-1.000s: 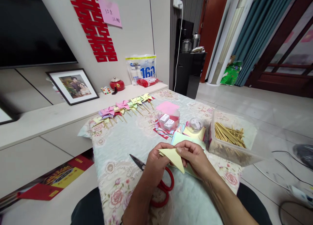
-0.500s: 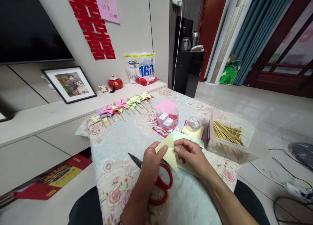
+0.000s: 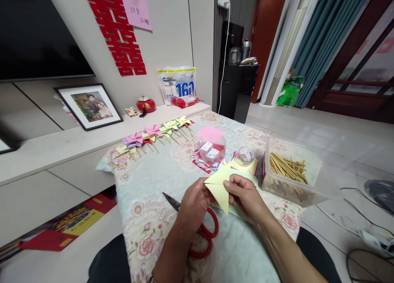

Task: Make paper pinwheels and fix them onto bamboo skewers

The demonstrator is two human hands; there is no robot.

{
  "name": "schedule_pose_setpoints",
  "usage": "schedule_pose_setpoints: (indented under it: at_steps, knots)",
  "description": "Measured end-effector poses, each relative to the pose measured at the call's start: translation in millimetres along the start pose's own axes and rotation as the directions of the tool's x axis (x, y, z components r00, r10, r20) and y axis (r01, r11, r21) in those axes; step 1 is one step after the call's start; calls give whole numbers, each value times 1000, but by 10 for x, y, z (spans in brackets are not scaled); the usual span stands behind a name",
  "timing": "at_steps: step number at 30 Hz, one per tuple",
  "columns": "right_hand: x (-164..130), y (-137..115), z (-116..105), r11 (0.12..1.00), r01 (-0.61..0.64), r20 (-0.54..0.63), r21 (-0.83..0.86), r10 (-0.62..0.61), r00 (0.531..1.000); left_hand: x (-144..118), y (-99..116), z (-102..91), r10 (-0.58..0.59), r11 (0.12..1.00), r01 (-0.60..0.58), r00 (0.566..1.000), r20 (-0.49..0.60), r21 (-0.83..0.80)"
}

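A pale yellow sheet of paper [image 3: 221, 189], slit and partly folded into points, is held up over the near part of the table. My right hand [image 3: 246, 195] pinches it near the middle, thumb on top. At its left edge, my left hand [image 3: 194, 203] grips the paper with fingers curled beneath, partly hidden. Red-handled scissors [image 3: 211, 233] lie on the cloth under my left hand and forearm, blades pointing away to the left. Beyond the paper are more coloured sheets [image 3: 250, 167], some under a small clear round container [image 3: 245, 154].
A clear plastic box [image 3: 286, 188] of thin sticks [image 3: 287, 168] stands at the right. Several finished paper pinwheels [image 3: 153, 130] lie along the far left edge of the floral tablecloth [image 3: 147, 168]. A clear round tub [image 3: 212, 151] sits mid-table near pink paper [image 3: 210, 133].
My right thumb has moved onto the paper's middle, pressing there. My left thumb has slid off the top toward the left edge, and the paper has turned slightly and shifted right.
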State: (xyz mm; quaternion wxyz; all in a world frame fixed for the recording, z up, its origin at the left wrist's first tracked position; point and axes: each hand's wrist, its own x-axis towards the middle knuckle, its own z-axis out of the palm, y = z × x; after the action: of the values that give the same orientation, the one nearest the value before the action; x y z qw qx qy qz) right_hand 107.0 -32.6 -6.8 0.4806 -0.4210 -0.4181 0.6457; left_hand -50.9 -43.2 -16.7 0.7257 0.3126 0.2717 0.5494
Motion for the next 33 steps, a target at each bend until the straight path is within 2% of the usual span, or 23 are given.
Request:
schedule_pose_setpoints:
  at_steps: [3,16,24,29,33]
  knots:
    - [-7,9,21,994,-26,8,108,25,1000,-14,-22,-13,-3,999,0,998,70,42]
    - [-21,25,30,971,-70,36,227,63,997,-3,-53,2,-29,999,27,998,64,43]
    - [-4,35,20,941,-103,111,322,70,991,-22,-8,51,-21,1000,20,998,61,25]
    - [-13,36,23,945,-92,116,314,58,992,-21,8,81,-29,999,27,998,60,32]
    - [-23,37,54,973,-62,90,220,43,995,-28,27,140,-52,996,49,998,36,81]
